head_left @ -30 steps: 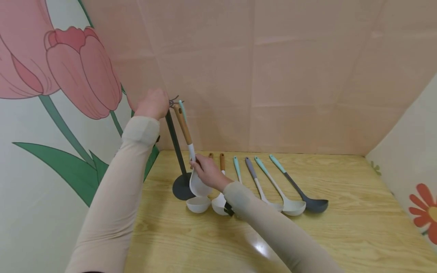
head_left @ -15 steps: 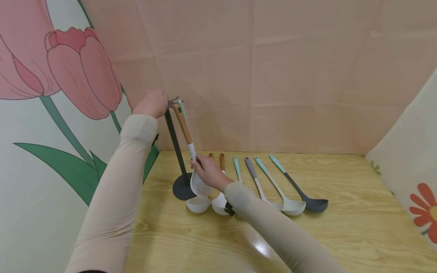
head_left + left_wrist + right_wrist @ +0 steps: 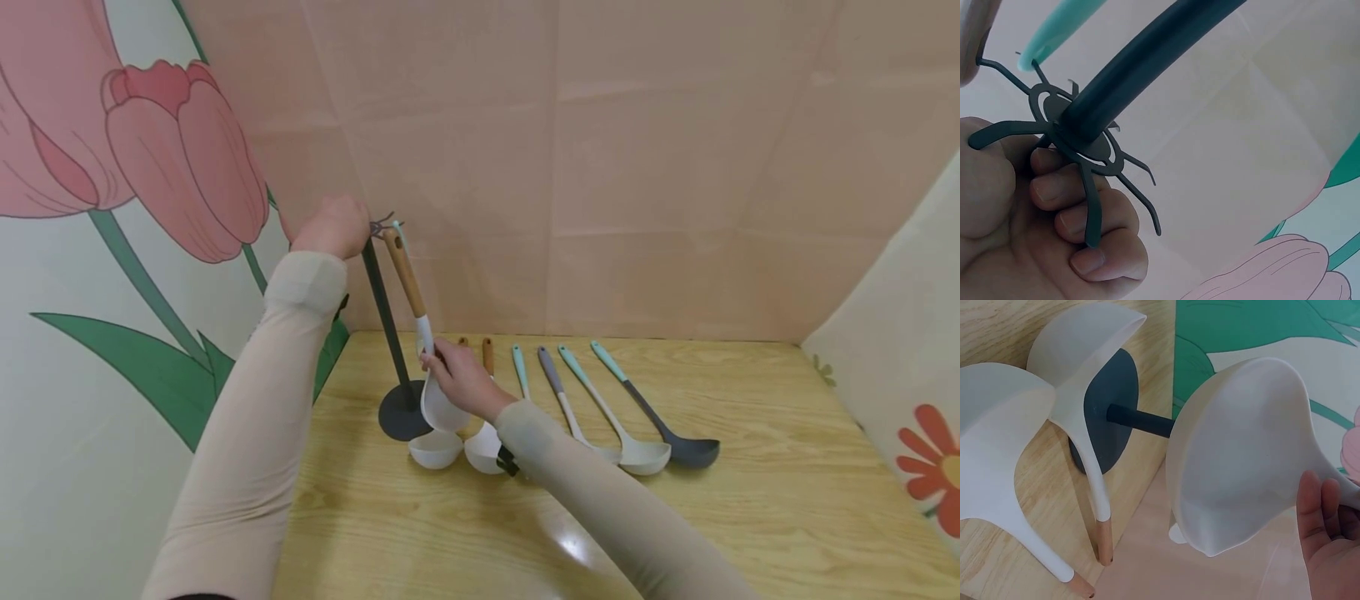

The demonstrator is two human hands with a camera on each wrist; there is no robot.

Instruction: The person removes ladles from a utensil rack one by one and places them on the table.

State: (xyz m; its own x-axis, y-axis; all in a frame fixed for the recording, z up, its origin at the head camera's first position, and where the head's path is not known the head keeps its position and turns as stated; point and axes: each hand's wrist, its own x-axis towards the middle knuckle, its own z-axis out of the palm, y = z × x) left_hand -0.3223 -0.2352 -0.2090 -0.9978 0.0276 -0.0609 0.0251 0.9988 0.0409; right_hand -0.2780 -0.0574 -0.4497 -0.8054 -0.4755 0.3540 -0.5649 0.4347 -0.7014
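My left hand [image 3: 332, 227] grips the top of a dark utensil stand [image 3: 386, 312]. In the left wrist view its curled fingers [image 3: 1088, 262] lie against the hooked disc [image 3: 1079, 134]. My right hand [image 3: 463, 379] pinches the neck of a white ladle [image 3: 442, 406] with a wooden handle. That ladle hangs upright beside the pole, its handle's end up at the hooks. A hook meets the wooden handle [image 3: 971, 37] in the left wrist view, though whether it passes through the hole is hard to tell. A teal-handled utensil [image 3: 1060, 31] hangs on another hook, mostly hidden in the head view.
Two white ladles with wooden handles, one with its bowl [image 3: 435, 450] by the stand's round base [image 3: 397, 412], lie on the wooden table [image 3: 390, 533]. Right of them lie a purple-handled utensil [image 3: 551, 369], a teal-handled white ladle [image 3: 643, 457] and a dark ladle [image 3: 693, 452].
My right hand and the ladle have shifted very slightly to the right. The left hand stays at the top of the stand.
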